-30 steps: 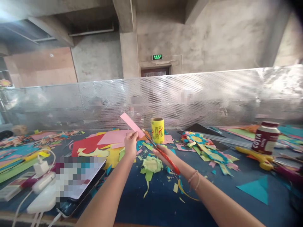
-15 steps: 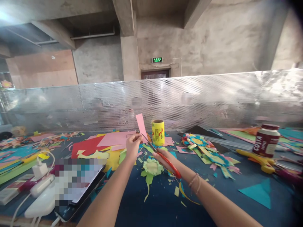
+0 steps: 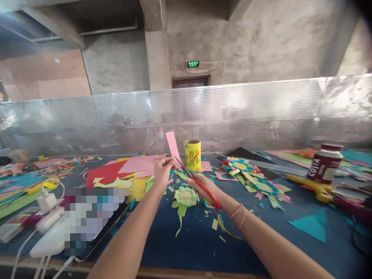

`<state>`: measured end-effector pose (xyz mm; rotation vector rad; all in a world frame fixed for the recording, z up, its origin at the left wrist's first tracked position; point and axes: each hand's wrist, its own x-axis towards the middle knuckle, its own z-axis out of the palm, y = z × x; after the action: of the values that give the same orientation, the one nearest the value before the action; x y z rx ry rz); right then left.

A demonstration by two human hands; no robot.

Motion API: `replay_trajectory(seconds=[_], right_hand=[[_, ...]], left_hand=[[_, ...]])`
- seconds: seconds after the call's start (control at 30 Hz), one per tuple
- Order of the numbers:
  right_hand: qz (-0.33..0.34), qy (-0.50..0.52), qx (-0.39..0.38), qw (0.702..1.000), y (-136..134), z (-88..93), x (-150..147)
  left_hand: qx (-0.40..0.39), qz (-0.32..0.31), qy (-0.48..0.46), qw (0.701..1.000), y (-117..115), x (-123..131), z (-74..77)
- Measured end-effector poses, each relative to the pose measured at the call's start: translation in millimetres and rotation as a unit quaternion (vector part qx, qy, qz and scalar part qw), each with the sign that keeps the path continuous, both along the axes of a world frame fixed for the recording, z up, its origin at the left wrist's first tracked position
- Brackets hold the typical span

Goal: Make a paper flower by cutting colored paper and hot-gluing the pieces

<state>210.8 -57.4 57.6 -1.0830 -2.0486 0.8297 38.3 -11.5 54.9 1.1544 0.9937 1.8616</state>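
Note:
Between the fingertips of my left hand (image 3: 163, 169) is a pink paper strip (image 3: 172, 144), which stands up tall above the hand. My right hand (image 3: 203, 190) is closed on red-handled scissors (image 3: 207, 190). Their blades reach to the strip beside my left fingertips; whether they are parted I cannot tell. Below the hands a pale green paper flower (image 3: 186, 197) with ribbon-like tails lies on the dark blue table (image 3: 174, 255). A yellow tape roll (image 3: 193, 157) stands just behind the scissors.
On the left are a tablet (image 3: 101, 228) with cables and a white charger (image 3: 47, 201). To the right stand a Costa coffee bottle (image 3: 324, 164) and yellow-handled scissors (image 3: 315, 188). A colourful paper flower (image 3: 241, 167) and paper scraps lie around. A perforated metal screen (image 3: 203, 116) rises behind.
The whole view has shifted, so things sit slightly higher in the picture. Both hands keep nearly the same pose, with the strip and the scissors still held.

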Motion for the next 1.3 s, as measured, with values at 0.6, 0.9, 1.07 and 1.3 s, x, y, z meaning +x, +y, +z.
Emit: replay_trajectory(seconds=[0.6, 0.9, 1.07, 1.3], right_hand=[[-0.04, -0.056, 0.074, 0.995, 12.5, -7.0, 1.1], [-0.052, -0.07, 0.081, 0.993, 14.7, -8.1, 0.3], [-0.054, -0.067, 0.08, 0.993, 16.6, -9.6, 1.1], [-0.045, -0.041, 0.081, 0.995, 18.6, -12.0, 1.9]], left_hand=[[0.048, 0.018, 0.035, 0.998, 0.3, -1.8, -1.0], [0.058, 0.016, 0.033, 0.998, -0.4, -0.9, 0.0], [0.063, 0.021, 0.04, 0.997, 1.5, -1.4, -1.4], [0.062, 0.025, 0.054, 0.996, 1.1, -2.3, -3.0]])
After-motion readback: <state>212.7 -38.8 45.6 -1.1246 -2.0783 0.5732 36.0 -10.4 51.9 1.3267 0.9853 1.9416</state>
